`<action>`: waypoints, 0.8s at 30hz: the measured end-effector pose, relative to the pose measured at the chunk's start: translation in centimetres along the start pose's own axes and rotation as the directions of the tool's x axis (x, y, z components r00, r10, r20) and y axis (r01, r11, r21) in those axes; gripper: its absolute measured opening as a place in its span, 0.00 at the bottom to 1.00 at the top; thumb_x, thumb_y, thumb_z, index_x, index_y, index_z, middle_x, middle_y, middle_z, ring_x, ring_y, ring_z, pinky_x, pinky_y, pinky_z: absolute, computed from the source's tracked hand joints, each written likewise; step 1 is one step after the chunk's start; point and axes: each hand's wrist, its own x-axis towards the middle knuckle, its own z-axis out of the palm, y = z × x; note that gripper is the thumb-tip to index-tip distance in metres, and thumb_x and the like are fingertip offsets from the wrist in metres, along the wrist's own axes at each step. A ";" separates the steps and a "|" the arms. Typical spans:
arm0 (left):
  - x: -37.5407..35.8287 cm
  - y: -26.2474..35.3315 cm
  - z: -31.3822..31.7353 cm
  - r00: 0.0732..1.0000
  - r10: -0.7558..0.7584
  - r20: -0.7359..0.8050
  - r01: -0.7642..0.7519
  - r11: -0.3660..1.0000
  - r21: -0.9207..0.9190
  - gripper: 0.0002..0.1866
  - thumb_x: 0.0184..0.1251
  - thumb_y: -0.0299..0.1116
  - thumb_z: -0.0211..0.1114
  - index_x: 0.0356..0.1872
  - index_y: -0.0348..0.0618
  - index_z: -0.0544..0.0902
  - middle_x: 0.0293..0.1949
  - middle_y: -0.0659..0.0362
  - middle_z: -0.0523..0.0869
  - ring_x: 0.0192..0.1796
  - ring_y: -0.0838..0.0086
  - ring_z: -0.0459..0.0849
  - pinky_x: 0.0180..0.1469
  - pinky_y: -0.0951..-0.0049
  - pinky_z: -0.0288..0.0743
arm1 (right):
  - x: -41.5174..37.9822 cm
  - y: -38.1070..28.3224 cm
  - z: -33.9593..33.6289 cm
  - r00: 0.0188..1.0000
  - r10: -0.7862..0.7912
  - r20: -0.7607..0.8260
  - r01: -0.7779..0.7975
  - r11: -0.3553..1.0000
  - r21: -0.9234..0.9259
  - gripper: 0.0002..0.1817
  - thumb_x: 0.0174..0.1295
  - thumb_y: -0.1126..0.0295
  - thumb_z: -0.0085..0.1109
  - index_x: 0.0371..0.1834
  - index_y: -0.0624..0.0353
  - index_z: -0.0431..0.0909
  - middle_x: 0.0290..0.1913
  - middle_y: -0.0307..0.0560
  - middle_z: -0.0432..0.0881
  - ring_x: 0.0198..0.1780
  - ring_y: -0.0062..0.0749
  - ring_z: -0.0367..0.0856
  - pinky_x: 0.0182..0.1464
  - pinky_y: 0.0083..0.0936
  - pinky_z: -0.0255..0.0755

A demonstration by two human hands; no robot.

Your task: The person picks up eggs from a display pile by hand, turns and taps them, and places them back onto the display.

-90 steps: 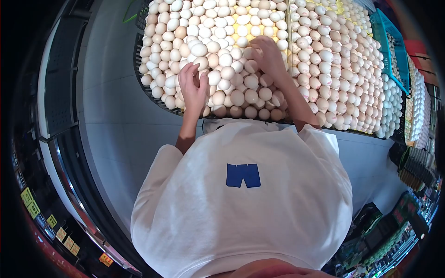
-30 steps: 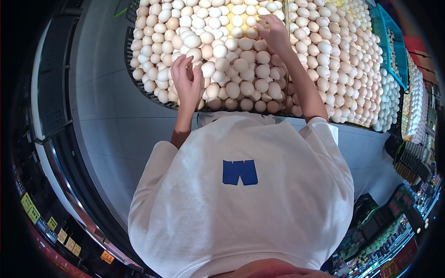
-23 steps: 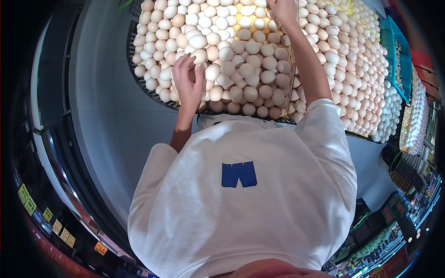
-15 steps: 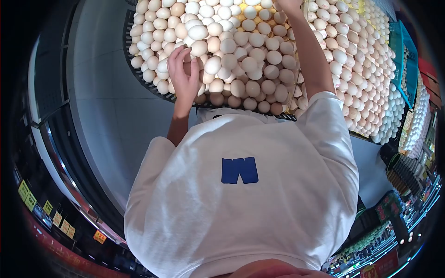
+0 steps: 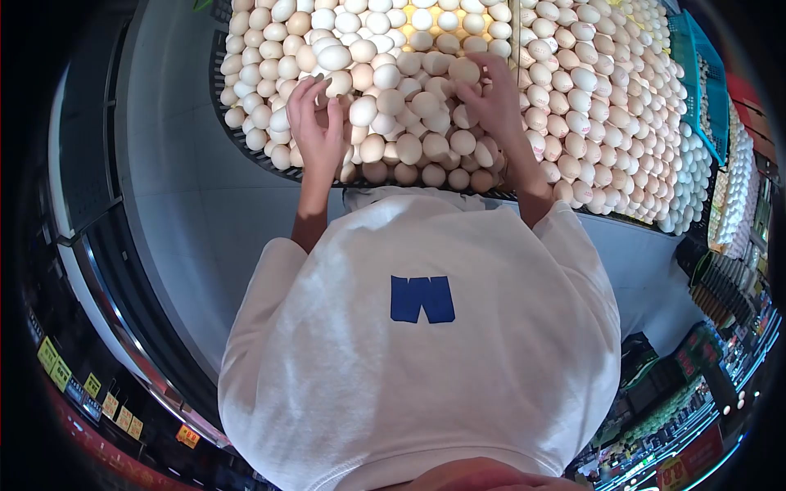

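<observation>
Grey flr. is lying left of egg bin. We're holding one egg over bin's right side, R hand fingers closed on it; L hand fingers are curving apart. Advising light grip, min. knocks.

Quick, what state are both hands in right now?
Left hand: open, half curled, by the piled eggs.
Right hand: closed on an egg.

heaped eggs blocking low passage, open air above them

Right fingers around egg — left fingers curled, parted, over eggs.
</observation>
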 end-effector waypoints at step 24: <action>-0.4 0.4 0.1 1.000 0.005 0.023 -0.005 1.000 -0.012 0.15 0.68 0.26 0.62 0.54 0.38 0.80 0.61 0.49 0.74 0.63 0.57 0.73 0.64 0.62 0.71 | 5.1 4.0 -2.6 0.959 -0.246 -0.144 0.219 0.959 -0.180 0.14 0.63 0.68 0.65 0.50 0.60 0.81 0.47 0.51 0.83 0.48 0.43 0.83 0.52 0.34 0.76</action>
